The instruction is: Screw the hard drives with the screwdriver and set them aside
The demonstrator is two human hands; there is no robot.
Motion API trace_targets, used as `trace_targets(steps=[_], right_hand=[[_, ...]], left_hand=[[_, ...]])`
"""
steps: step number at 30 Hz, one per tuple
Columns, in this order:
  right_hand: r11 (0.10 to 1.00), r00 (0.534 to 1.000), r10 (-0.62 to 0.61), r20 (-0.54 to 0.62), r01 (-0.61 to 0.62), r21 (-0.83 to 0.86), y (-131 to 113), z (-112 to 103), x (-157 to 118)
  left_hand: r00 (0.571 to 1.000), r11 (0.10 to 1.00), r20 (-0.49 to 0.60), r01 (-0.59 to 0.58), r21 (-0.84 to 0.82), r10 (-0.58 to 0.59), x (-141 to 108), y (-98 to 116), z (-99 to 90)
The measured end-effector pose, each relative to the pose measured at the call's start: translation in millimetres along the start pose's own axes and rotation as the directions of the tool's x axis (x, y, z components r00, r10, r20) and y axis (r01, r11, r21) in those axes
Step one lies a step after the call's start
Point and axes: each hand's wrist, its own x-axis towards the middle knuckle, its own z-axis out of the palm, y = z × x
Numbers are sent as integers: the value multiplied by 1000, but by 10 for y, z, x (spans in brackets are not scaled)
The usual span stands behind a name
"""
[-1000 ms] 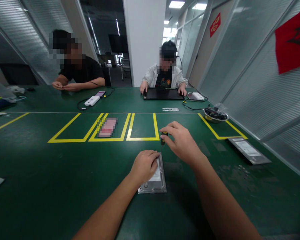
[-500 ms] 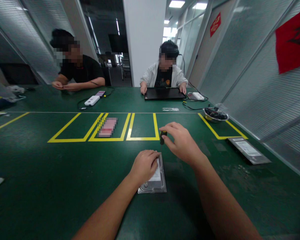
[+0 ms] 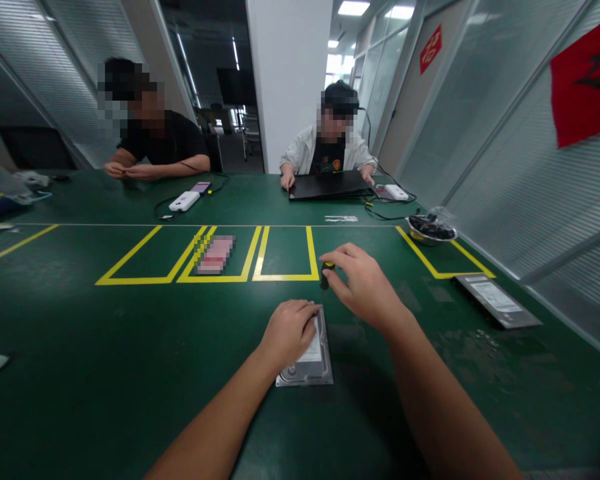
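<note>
A silver hard drive [image 3: 322,360] lies flat on the green table in front of me, its white label partly covered. Across its upper left part rests my left hand [image 3: 289,333], fingers closed together over the far end, holding the drive down. My right hand [image 3: 356,281] pinches the handle of a small black and yellow screwdriver [image 3: 327,273] between thumb and fingers. The screwdriver stands nearly upright, its shaft pointing down at the drive's far right corner. Whether the tip sits in a screw is too small to tell.
To the right lies another hard drive [image 3: 497,300], with small screws [image 3: 487,341] scattered nearby. A bowl of dark parts [image 3: 431,230] stands behind it. Yellow tape [image 3: 285,277] marks boxes on the table. Two people sit opposite, one holding a black flat panel [image 3: 330,186].
My hands and the drive keep nearly the same place; the screwdriver handle has shifted very slightly. Opposite, the person in the light jacket has tilted up the right side of the black panel.
</note>
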Motion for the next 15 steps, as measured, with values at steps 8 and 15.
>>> trace_targets(steps=[8,15], right_hand=[[1000,1000,0,25,0,-23,-23,18,-10],[998,964,56,-261,-64,-24,82,-276,-93]], left_hand=[[1000,1000,1,4,0,-4,0,-1,4],[1000,1000,-2,1,5,-1,-9,-15,2]])
